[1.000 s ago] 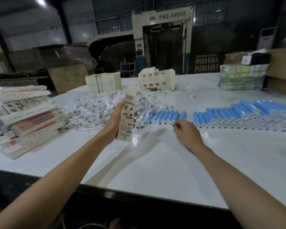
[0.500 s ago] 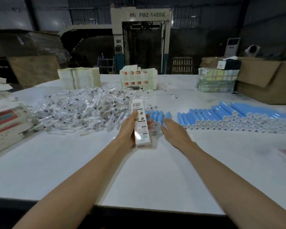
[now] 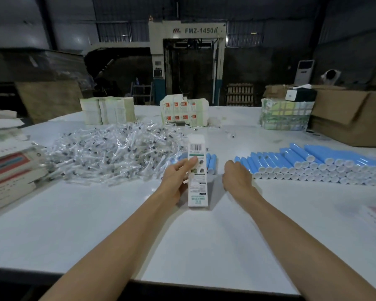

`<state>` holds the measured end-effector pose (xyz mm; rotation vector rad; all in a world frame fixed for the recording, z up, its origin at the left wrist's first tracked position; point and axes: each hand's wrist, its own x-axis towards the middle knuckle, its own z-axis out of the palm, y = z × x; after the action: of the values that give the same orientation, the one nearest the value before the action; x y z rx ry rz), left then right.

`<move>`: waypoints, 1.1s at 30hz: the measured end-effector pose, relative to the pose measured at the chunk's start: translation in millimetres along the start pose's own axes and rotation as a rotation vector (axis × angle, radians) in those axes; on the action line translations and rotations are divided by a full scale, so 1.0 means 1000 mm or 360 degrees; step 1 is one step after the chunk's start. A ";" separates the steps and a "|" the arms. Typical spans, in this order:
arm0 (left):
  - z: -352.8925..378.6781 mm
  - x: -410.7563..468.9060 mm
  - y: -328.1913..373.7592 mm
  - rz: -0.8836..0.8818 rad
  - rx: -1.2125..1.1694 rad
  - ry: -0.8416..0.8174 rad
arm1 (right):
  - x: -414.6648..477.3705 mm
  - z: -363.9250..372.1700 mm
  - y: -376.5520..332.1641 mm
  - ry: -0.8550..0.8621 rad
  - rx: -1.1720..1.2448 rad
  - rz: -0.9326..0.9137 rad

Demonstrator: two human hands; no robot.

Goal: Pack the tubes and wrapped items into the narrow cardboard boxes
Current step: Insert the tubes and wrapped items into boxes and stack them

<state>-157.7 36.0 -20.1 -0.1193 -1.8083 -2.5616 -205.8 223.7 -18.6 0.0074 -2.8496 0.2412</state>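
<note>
Head view: my left hand [image 3: 178, 179] is still gripping the box [image 3: 197, 170]; my open right hand [image 3: 237, 179] is hovering beside the tubes [image 3: 291, 161].

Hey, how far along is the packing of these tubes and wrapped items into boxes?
Done: printed boxes lie stacked at the left, though whether they are filled cannot be seen. In hand: the left hand grips one narrow box; the right hand, empty, is beside the blue tubes. Left: the big pile of wrapped items and the stacked tubes are unpacked, so most remains.
</note>
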 end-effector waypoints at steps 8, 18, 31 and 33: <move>-0.003 0.005 -0.001 0.0119 0.0086 -0.0223 | -0.009 -0.033 0.023 -0.0246 0.0457 0.0095; -0.001 0.002 0.002 0.0176 0.0195 -0.0409 | -0.003 -0.158 0.008 0.0657 0.2231 -0.0628; 0.005 -0.003 0.005 0.0174 0.0190 -0.0340 | 0.011 -0.139 -0.017 0.0012 0.1062 -0.0635; 0.006 -0.003 0.002 0.0164 0.0133 -0.0301 | 0.014 -0.131 -0.018 -0.0013 0.1053 -0.0653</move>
<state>-154.0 40.5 -16.1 -0.4556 -1.9107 -2.4748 -182.5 228.1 112.1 0.7082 -2.5568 1.0599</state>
